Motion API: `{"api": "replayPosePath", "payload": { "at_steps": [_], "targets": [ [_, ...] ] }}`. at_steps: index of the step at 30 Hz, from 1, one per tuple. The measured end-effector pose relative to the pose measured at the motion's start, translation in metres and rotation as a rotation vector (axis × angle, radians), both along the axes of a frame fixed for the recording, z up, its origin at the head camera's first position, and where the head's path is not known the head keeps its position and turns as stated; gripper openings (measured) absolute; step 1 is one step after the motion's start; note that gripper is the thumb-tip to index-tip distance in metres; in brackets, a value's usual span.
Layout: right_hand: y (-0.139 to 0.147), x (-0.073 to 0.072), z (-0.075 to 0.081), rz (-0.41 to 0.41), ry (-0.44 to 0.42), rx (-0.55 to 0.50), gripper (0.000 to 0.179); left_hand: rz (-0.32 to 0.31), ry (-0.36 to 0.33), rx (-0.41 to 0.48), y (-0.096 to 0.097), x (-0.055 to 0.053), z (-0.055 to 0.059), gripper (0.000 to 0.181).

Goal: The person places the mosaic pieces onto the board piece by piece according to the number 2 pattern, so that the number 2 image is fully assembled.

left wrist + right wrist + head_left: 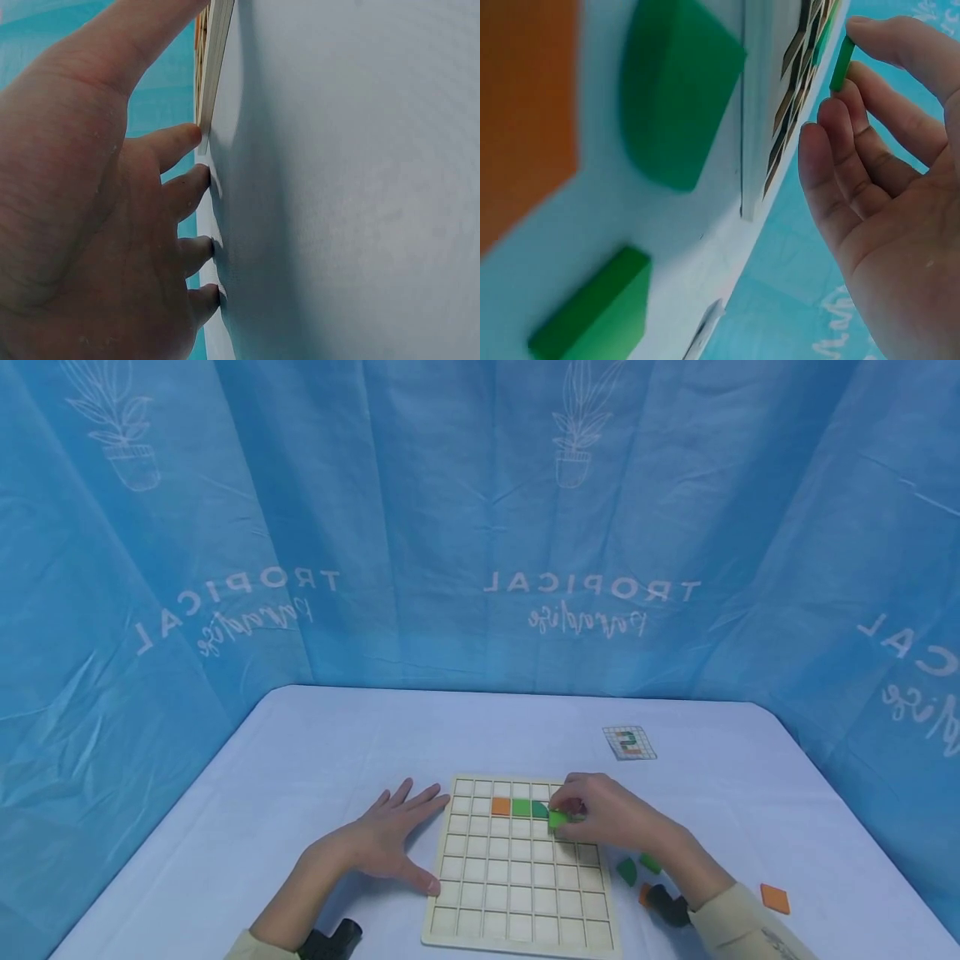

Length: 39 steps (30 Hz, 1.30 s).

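Observation:
A pale wooden grid board (510, 902) lies on the white table. In its second row sit an orange square tile (501, 807), a light green square tile (521, 808) and a dark green rounded tile (539, 810), side by side. My right hand (607, 810) pinches a light green tile (843, 64) between thumb and fingers, just right of that row's dark green piece. My left hand (386, 835) is spread at the board's left edge, thumb and index fingertip by the rim; in the left wrist view its fingertips touch the table.
Loose pieces lie right of the board: a dark green rounded tile (627, 871), a green tile (651, 862), an orange tile partly hidden by the right wrist camera (667, 906), and an orange square (775, 898). A small pattern card (630, 743) rests behind. Blue curtains surround the table.

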State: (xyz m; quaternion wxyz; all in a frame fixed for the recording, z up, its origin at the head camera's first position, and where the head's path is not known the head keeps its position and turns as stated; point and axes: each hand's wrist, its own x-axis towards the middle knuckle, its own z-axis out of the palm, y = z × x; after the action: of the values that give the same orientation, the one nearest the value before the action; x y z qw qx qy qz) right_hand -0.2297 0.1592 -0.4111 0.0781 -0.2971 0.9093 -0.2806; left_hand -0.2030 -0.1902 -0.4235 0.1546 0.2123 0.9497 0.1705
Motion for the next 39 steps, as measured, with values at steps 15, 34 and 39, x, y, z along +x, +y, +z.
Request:
{"api": "replayPosePath", "payload": {
  "at_steps": [15,34,39],
  "targets": [
    [-0.021,0.001,0.001,0.060,0.006,0.079,0.023,0.010,-0.002,-0.008,0.001,-0.002,-0.002,0.120],
    [-0.018,0.003,-0.001,0.055,0.031,0.076,0.025,0.007,-0.001,-0.005,0.000,-0.001,-0.002,0.121],
    [-0.013,0.003,0.001,0.030,0.028,0.052,0.025,0.003,0.000,-0.002,0.000,-0.001,-0.002,0.121]
  ]
}}
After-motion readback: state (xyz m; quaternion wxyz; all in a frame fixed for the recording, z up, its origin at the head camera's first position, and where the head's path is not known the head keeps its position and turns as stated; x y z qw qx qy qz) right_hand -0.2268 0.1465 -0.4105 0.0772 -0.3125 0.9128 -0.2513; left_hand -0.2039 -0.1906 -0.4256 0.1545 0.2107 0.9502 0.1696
